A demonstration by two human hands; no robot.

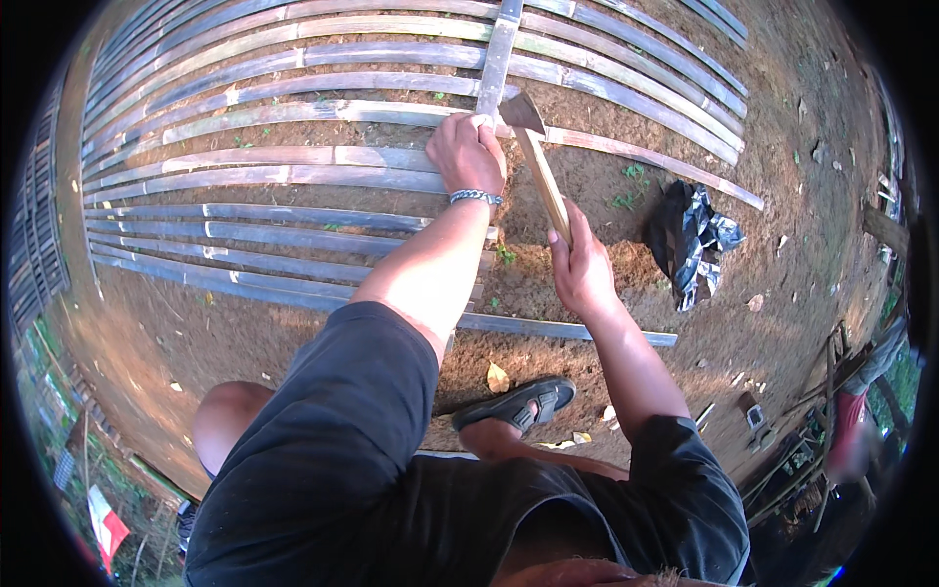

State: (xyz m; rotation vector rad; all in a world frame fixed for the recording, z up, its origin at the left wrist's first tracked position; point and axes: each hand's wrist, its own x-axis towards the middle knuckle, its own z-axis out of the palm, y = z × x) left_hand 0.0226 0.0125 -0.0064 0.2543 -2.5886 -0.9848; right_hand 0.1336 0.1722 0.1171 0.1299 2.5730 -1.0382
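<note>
Bare brown ground (147, 342) spreads all around me outdoors, sunlit in patches, with a few dry leaves on it. Nearest me, my dark sandal (550, 394) is planted close to a yellow leaf (498, 378). Just beyond, my right hand (584, 264) has its fingers wrapped firmly round the wooden handle of a hatchet (521, 113), whose head sits right beside my other fingers. My left hand (468, 157), a chain bracelet (476, 197) at its wrist, is curled at the near visible end of the cross strip (500, 49); I can't tell whether those fingers grip it or only press. That strip runs away from me over the long bamboo slats (323, 112) laid in rows. I'd judge I'm steadying the join while working it with the hatchet; the next move calls for a controlled stroke and fingertips clear of the head. A crumpled black plastic bag (678, 235) lies off to the right, and a dark slatted panel (34, 215) stands out at the far left.
</note>
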